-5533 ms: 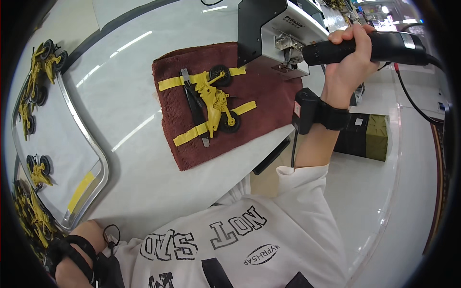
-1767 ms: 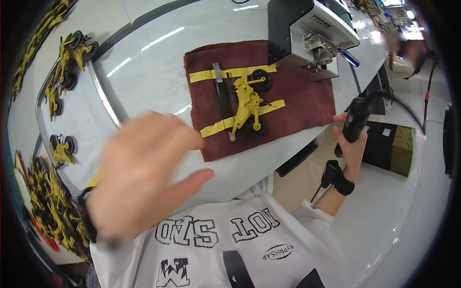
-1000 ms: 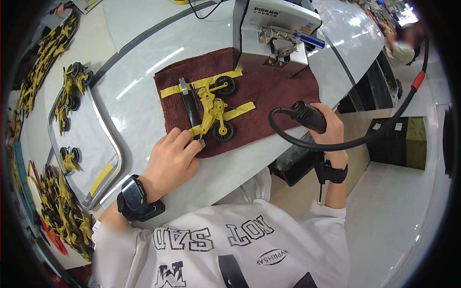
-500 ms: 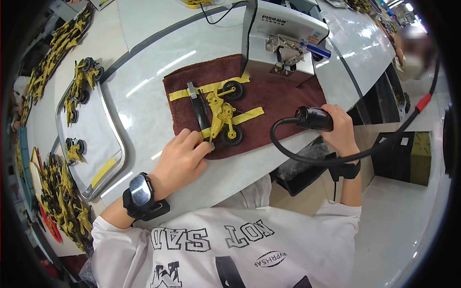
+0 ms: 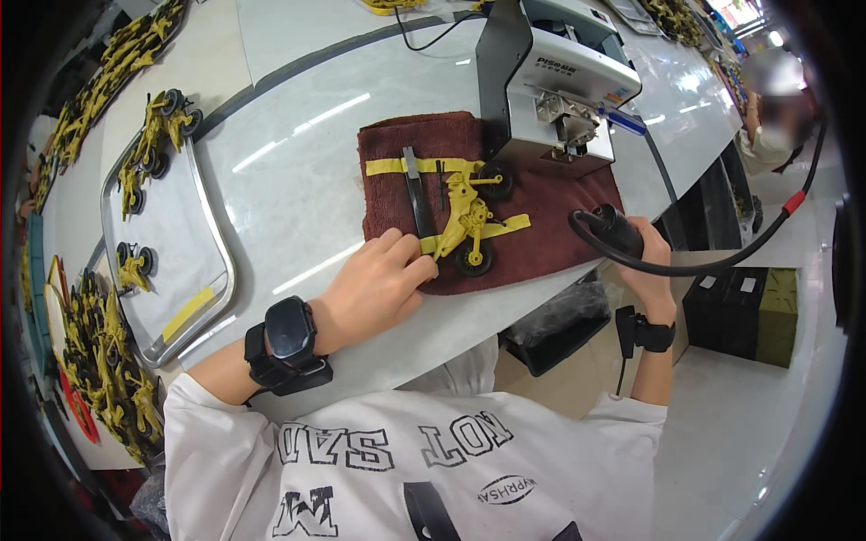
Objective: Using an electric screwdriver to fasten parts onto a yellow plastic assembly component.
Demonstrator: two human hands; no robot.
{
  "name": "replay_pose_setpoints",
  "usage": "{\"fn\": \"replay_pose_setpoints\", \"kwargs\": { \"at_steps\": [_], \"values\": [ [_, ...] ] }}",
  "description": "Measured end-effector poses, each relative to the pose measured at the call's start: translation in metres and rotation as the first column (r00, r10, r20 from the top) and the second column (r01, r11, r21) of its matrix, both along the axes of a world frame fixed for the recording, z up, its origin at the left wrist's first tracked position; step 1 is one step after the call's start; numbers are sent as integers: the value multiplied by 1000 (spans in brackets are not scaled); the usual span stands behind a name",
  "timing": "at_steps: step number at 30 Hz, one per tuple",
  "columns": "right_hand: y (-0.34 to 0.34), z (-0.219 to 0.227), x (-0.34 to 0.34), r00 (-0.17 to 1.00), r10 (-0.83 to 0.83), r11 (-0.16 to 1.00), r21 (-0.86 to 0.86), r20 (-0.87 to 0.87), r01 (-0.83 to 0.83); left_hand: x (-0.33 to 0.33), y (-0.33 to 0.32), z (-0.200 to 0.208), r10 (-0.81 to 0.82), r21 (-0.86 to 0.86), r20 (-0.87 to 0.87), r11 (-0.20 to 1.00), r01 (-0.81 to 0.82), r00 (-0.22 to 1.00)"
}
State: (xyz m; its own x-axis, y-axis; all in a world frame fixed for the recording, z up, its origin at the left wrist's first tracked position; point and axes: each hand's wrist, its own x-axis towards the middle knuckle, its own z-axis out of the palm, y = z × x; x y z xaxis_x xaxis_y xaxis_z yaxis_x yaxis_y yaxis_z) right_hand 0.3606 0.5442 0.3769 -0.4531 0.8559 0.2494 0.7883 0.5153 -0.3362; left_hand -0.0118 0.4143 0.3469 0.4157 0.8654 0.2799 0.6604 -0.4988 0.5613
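A yellow toy motorcycle [image 5: 468,216] with two black wheels lies on its side on a dark red towel [image 5: 388,203]. My left hand [image 5: 383,281] is closed with bent fingers, thumb and fingertips pinching at the toy's near tail end; the exact contact is partly hidden. Beside the toy, a black bar with a metal end [image 5: 418,194] lies across strips of yellow tape [image 5: 383,167]. A small dark rod [image 5: 440,185] shows between bar and toy. My right hand [image 5: 654,261], at the towel's right edge, is wrapped round a black corded cylindrical power tool [image 5: 615,233].
A white machine [image 5: 564,86] with a metal mechanism and a blue-handled screwdriver [image 5: 622,119] stands behind the towel. On the left, a metal tray [image 5: 225,243] bears several toys, beside heaped yellow parts [image 5: 108,361]. The thick cable [image 5: 713,266] loops across my right wrist's side.
The whole view has shifted, putting the towel and machine further right. My right hand has tipped the power tool from nearly level to slanted. My left hand stays at the toy's tail.
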Motion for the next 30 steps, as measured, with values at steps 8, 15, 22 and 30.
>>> {"fn": "replay_pose_setpoints", "kwargs": {
  "at_steps": [8,15,22,30],
  "values": [
    [-26,7,-26,1000,1,1000,0,14,-1,-8,-36,6,54,-105,7,993,-53,999],
    [-63,28,-20,919,-236,968,-155,-317,196,-43,-21,111,-245,-48,737,911,410,630],
    [-63,73,-89,466,19,995,-28,-885,-92,-64,-36,115,-110,-141,643,955,259,758],
    [-52,49,-77,247,-107,994,-106,-963,17,-67,-8,99,-50,-101,536,987,123,843]
  ]
}}
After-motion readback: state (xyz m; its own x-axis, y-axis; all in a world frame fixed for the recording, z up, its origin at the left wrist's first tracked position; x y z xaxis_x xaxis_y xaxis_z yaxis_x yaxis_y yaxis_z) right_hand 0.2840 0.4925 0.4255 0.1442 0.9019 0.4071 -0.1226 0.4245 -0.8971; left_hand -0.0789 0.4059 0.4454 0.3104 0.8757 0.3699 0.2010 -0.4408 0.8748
